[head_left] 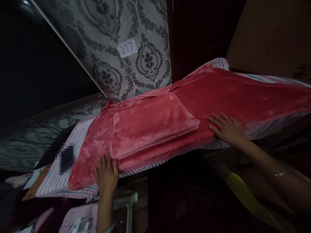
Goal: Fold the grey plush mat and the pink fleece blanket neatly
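A folded pink plush cloth [153, 124] lies on a larger red plush cloth [223, 94] spread over a long surface. Beneath both shows a striped cloth [54, 181] in pink, white and grey. My left hand [107, 173] rests flat by the near left corner of the folded cloth, fingers apart, on the red cloth's near edge. To the right of the fold, my right hand [227, 129] lies with fingers spread on the red cloth. Neither hand grips anything that I can see.
Behind the surface stands a patterned grey wall [131, 74] bearing a paper label [127, 48] marked 277. A dark pixelated patch covers something on the striped cloth at left. Below are a pale metal frame [131, 202] and a pink item [80, 216]. A large brown panel [272, 35] stands back right.
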{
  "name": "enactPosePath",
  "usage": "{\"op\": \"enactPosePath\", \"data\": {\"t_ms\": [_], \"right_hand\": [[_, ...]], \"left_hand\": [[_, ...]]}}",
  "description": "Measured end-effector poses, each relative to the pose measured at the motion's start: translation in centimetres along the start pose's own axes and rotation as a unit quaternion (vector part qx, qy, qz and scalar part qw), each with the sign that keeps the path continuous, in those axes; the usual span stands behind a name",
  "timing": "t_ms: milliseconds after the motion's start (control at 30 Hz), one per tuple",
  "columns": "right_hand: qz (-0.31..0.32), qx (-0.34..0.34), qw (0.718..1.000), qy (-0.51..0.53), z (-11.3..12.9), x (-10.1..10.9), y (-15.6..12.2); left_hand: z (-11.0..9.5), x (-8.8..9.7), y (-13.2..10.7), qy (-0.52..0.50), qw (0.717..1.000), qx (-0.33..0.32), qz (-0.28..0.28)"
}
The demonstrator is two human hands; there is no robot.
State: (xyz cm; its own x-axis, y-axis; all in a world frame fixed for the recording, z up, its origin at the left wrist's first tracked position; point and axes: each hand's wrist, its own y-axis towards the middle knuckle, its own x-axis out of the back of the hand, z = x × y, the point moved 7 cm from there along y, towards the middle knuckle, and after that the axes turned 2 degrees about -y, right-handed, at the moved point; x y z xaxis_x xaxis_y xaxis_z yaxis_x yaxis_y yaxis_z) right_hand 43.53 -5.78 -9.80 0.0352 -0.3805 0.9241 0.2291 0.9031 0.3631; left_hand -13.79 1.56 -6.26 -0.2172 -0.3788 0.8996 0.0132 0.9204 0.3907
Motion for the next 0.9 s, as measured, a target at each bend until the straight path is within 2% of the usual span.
{"op": "enactPosePath", "data": {"t_ms": [167,300,433,533,633,700,767,833,900], "right_hand": [[0.008,-0.019,0.999,-0.032,-2.2,0.2,-0.4],[0.019,-0.040,0.998,-0.040,-2.2,0.3,0.0],[0.021,-0.066,0.997,-0.025,-2.6,0.2,0.4],[-0.003,-0.093,0.996,-0.003,-4.3,0.1,0.2],[-0.043,-0.087,0.995,0.028,-5.1,0.0,-0.1],[-0.075,-0.069,0.992,0.069,-4.2,0.3,-0.2],[-0.108,-0.037,0.985,0.129,-2.1,1.2,-0.2],[-0.137,0.011,0.974,0.182,1.3,2.8,-0.1],[-0.153,0.067,0.964,0.205,5.4,4.7,0.2]], "left_hand": [[0.8,0.0,-0.1,0.078,0.997,0.004,0.007],[0.1,0.5,0.2,0.094,0.996,-0.002,-0.003],[-0.9,0.1,-0.2,0.076,0.997,-0.025,-0.011],[0.0,0.0,-0.5,0.035,0.999,-0.018,-0.032],[1.1,0.5,-0.5,-0.034,0.998,0.001,-0.051],[0.9,1.1,-0.5,-0.098,0.993,0.011,-0.067],[-0.5,2.4,-0.6,-0.163,0.981,0.006,-0.104],[-3.2,4.0,-0.5,-0.190,0.970,-0.031,-0.150],[-6.7,5.4,0.0,-0.165,0.968,-0.093,-0.164]]}}
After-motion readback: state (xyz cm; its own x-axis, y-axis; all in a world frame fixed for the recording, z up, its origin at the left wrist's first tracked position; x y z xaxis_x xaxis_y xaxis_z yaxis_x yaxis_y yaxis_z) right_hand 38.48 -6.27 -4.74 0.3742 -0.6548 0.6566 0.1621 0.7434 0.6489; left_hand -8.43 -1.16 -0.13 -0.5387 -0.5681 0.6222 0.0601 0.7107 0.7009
